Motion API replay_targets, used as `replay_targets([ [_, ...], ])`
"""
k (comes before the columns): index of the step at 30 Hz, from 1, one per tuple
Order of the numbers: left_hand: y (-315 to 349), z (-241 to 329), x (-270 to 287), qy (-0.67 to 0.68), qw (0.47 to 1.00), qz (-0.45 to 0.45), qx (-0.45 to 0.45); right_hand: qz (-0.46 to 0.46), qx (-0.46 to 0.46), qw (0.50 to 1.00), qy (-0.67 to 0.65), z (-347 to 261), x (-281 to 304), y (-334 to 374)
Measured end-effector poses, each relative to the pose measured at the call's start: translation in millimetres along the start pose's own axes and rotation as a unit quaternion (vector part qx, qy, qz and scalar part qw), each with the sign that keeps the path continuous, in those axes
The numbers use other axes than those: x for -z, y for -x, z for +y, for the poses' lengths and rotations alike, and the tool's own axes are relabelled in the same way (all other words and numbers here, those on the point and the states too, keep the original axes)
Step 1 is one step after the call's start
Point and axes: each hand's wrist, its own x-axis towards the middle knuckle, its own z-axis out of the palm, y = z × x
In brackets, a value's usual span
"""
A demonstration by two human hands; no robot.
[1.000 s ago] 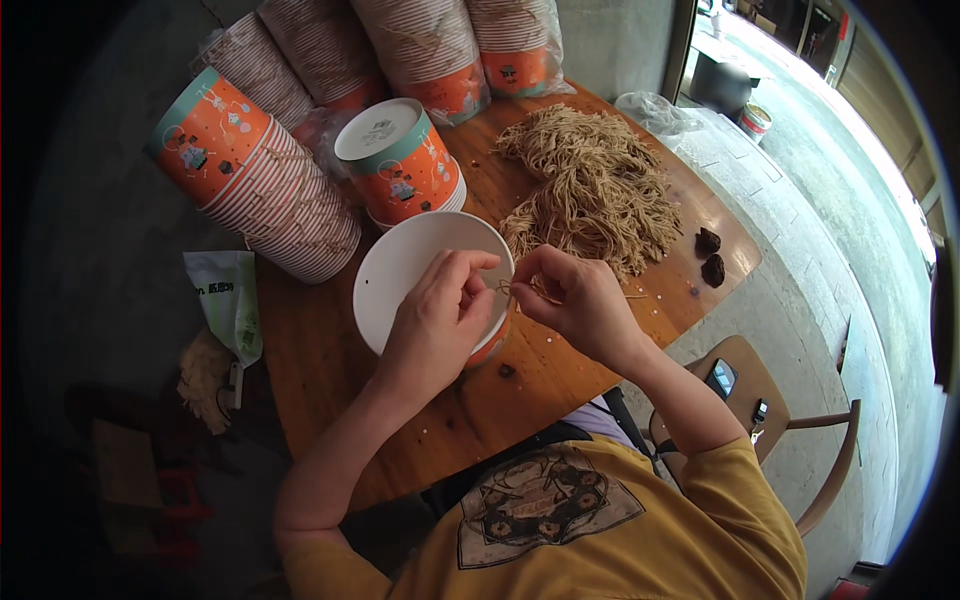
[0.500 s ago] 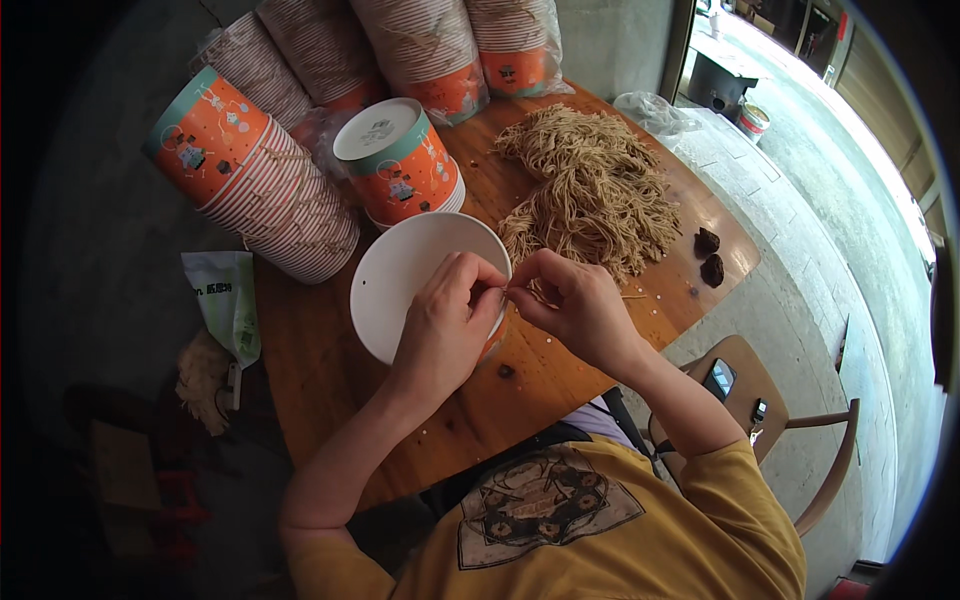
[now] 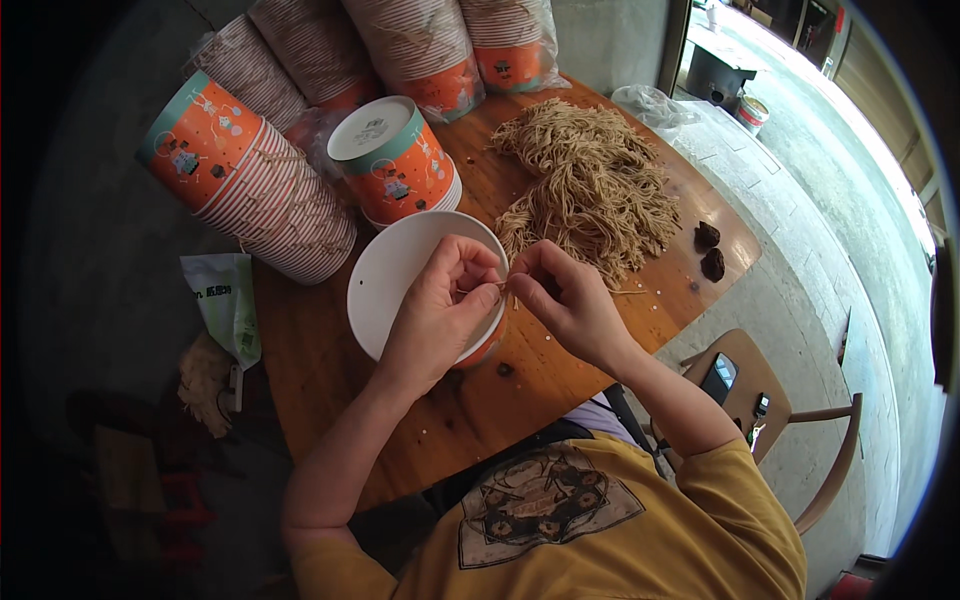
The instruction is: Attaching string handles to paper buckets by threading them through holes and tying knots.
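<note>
A white-lined paper bucket [image 3: 392, 275] lies tipped on the wooden table with its mouth turned toward me and a small hole in its inner wall. My left hand [image 3: 440, 310] reaches over the mouth, fingers curled and pinched near the right rim. Just right of that rim, my right hand [image 3: 568, 300] pinches thumb against forefinger. Between the fingertips of both hands shows a short piece of thin beige string [image 3: 502, 283]. Beyond my right hand lies a loose heap of beige strings [image 3: 595, 190].
Behind the bucket stand an upturned orange bucket [image 3: 400, 175] and a leaning stack of nested buckets [image 3: 265, 190]. More bagged stacks [image 3: 410, 50] line the back. Two dark lumps [image 3: 711, 250] sit near the table's right edge. A chair [image 3: 765, 385] holds a phone [image 3: 720, 378].
Both hands stay at the bucket's rim. The left fingers have lifted and spread a little, and the right hand has shifted slightly, with the string now showing between them.
</note>
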Motion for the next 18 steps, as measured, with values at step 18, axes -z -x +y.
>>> replay_targets([
  [18, -4.4, -1.5, 3.0, 0.125, 0.989, 0.002, 0.079, 0.042, 0.232, 0.936, 0.260, 2.1, 6.2, -0.1],
])
